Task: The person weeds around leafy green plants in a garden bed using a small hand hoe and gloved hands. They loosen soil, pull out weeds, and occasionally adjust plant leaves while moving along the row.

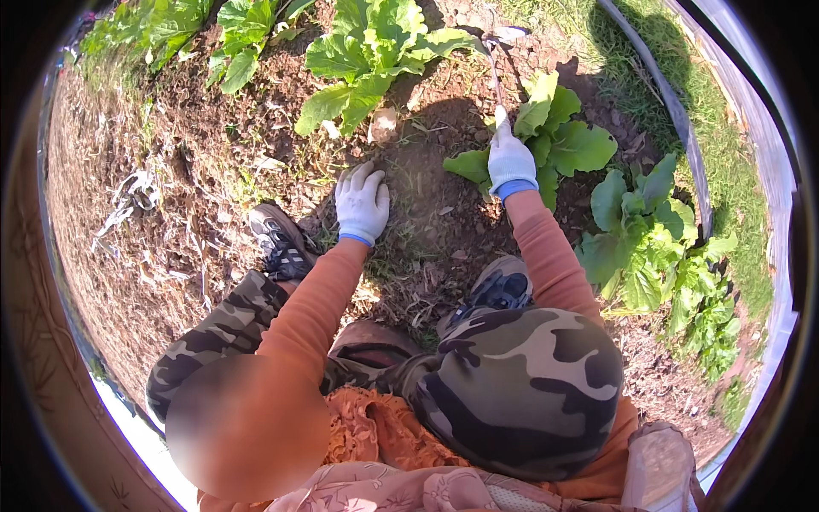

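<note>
My right hand (512,157), in a white knit glove with a blue cuff, is closed on a thin-shafted hand tool (494,73). The shaft points away from me, and a pale, flat part sits near its far end; its exact kind is unclear. Broad leaves of a leafy green plant (576,147) spread around that hand. My left hand (363,203), gloved the same way, lies palm down on the bare soil (416,185), its fingers slightly apart. Its palm is hidden, and I see nothing held in it. A larger leafy green plant (374,61) grows beyond both hands.
More leafy greens (646,256) grow at the right, beside a dark hose or pipe (681,121) and grass. Plastic sheeting (761,166) borders the far right. Dry plant litter (128,275) and a shredded plastic scrap (131,198) lie left. My shoes (281,240) flank the worked soil.
</note>
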Tool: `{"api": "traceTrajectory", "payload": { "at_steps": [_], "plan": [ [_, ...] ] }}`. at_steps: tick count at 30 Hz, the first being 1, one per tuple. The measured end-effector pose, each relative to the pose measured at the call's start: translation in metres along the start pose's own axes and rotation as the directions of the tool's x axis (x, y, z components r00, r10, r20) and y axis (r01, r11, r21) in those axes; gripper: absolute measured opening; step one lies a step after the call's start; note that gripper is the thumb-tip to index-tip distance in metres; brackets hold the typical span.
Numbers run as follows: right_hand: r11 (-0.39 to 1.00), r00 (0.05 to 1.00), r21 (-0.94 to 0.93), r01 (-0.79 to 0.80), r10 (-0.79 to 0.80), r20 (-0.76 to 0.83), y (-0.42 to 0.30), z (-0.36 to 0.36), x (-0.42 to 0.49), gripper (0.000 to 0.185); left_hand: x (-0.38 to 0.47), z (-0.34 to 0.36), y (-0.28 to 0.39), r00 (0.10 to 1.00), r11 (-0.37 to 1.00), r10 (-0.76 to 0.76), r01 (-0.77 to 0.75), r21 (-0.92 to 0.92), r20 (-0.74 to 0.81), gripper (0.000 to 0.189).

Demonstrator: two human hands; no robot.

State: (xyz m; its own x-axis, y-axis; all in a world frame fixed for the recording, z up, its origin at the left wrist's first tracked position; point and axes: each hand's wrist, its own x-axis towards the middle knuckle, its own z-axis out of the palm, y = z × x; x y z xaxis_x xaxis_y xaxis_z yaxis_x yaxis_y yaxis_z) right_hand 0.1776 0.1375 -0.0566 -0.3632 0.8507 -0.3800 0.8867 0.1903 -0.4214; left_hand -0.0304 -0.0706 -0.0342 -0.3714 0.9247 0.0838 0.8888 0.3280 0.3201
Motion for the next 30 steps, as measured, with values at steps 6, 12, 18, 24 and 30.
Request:
{"api": "traceTrajectory", "payload": {
  "at_steps": [6, 12, 18, 24, 30],
  "plan": [
    [0.820, 0.967, 0.525, -0.228, 0.130, 0.217, -0.013, -0.011, -0.033, 0.061, 0.001, 0.000, -0.002, 1.000, 1.000, -0.007, 0.008, 0.014, -0.014, 0.025],
    [0.455, 0.917, 0.797, -0.397, 0.158, 0.366, -0.019, -0.036, -0.062, 0.060, 0.001, 0.001, 0.001, 1.000, 1.000, -0.009, 0.009, -0.008, -0.005, 0.025],
    [0.733, 0.977, 0.647, -0.212, 0.155, 0.144, -0.008, -0.037, -0.059, 0.058, -0.001, -0.004, -0.002, 1.000, 1.000, 0.001, -0.001, 0.010, 0.013, 0.026],
    [0.527, 0.919, 0.754, -0.393, 0.226, 0.322, -0.036, 0.017, -0.025, 0.058, 0.004, 0.000, 0.000, 1.000, 1.000, 0.016, -0.016, -0.015, 0.004, 0.025],
    [0.165, 0.866, 0.853, -0.496, 0.160, 0.473, -0.068, -0.010, -0.060, 0.062, 0.002, -0.002, -0.002, 1.000, 1.000, 0.004, -0.004, -0.002, 0.014, 0.025]
  ]
}}
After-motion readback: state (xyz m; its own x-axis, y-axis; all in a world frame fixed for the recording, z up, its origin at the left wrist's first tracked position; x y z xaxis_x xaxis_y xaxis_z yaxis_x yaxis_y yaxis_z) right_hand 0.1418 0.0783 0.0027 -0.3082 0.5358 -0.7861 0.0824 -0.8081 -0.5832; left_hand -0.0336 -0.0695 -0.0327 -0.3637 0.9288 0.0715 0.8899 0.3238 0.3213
